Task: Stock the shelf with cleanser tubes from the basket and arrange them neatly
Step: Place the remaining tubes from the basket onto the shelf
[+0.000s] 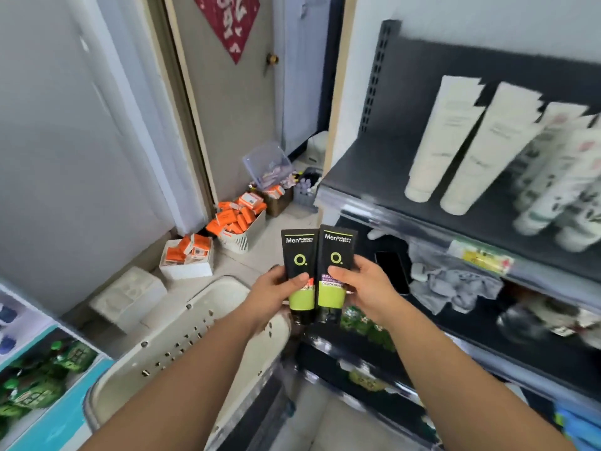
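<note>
- Cramped shop corner: a dark metal shelf (pixel 374 170) on the right, a pale floor, and a beige door (pixel 234 109) at the back with a red paper decoration (pixel 231 21) stuck on it.
- The upper board has two cream tubes (pixel 445 135) leaning back, caps down, with a blurry bunch of floral tubes (pixel 559 177) to their right.
- The board below holds a crumpled grey cloth (pixel 455 281) with a black phone (pixel 392 268) just beside it.
- On the floor by the door, orange boxes (pixel 237 219) are heaped in a white slotted bin.
- A cream basket (pixel 182 340) sits low, under the forearms.
- The left hand (pixel 276 294) grips the left cleanser tube (pixel 299 255) and the right hand (pixel 364 284) grips the right cleanser tube (pixel 336 252). On each, the fingers (pixel 341 275) curl round the back and the thumb is laid across the front.
- Both tubes are upright, caps down, side by side and touching, in the air off the shelf's left end.
- The tubes are flat and glossy black, with a lime-green band low down and a green ring logo. The basket looks like smooth hard plastic with rows of small slots.
</note>
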The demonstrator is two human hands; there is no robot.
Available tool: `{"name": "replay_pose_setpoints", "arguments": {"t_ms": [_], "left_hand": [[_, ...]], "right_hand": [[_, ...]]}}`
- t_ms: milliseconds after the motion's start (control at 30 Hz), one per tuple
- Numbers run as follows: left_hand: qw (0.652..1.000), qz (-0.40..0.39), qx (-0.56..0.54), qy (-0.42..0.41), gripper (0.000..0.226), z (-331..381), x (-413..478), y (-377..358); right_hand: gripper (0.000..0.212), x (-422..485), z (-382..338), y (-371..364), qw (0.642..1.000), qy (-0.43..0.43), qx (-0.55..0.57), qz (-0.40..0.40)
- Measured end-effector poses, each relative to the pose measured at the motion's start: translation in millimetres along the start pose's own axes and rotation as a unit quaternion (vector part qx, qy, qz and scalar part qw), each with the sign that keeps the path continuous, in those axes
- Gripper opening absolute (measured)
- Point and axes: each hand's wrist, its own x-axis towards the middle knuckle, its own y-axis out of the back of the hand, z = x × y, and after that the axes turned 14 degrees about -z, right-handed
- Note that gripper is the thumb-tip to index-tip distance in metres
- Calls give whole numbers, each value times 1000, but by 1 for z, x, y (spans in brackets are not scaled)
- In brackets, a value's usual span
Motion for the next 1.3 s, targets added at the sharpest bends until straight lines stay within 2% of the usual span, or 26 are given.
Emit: {"name": "replay_pose_setpoints", "arguments": {"t_ms": [100,233,400,533,633,767,1000,1200,1300], "left_hand": [[999,-27,33,-15,24,14,14,-48],[996,-55,61,-30,29,25,31,-117],[991,-98,83,-50,22,24,42,-212],[986,-136,82,-53,23,19,49,-283],[981,-163,90,-61,27,18,54,-336],[975,-197,84,-57,23,15,65,-404],[953,-280,85,-76,24,30,92,-501],[922,-349,121,-116,21,41,122,-561],[907,-368,154,-137,19,46,136,-585]], "right_hand": [[41,-35,-17,37,999,31,4,28],[29,-90,-36,87,996,67,-1,51],[32,-163,-46,154,992,94,-13,87],[28,-222,-50,197,987,116,-1,115],[37,-263,-51,230,983,122,3,139],[32,-317,-58,272,973,139,5,183],[28,-379,-76,333,947,195,11,255],[40,-412,-96,378,927,235,-2,291],[35,-425,-103,394,916,240,-11,321]]}}
